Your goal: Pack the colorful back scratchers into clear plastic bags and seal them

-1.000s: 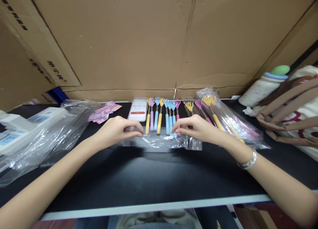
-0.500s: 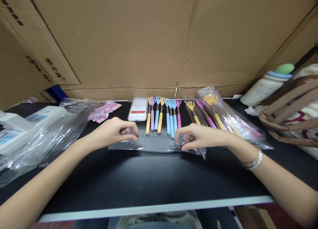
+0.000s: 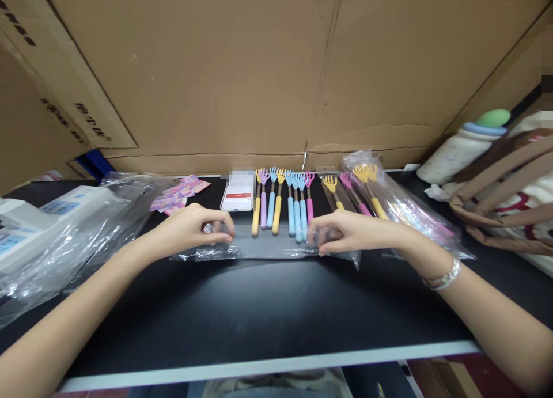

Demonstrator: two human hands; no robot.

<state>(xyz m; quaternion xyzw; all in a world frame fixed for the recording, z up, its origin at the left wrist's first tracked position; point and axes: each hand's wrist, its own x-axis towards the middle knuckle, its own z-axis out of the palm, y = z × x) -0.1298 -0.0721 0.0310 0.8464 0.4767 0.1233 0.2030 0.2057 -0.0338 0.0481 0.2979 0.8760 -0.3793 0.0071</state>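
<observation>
Fingers (image 3: 225, 216) curl inward, part-closed, any grip unclear, as left hand (image 3: 194, 228) and right hand (image 3: 354, 231) meet above a black counter (image 3: 276, 306) at opposite ends of a clear, flat plastic bag (image 3: 268, 246) beside slim, claw-headed sticks with coloured handles (image 3: 277, 213); light, even tension should keep its film smooth.

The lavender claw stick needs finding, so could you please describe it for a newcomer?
On the black table, find the phone. A row of claw sticks starts to its right. The lavender stick is second, between a yellow stick and a light-blue stick, the row's only lavender one.
</observation>
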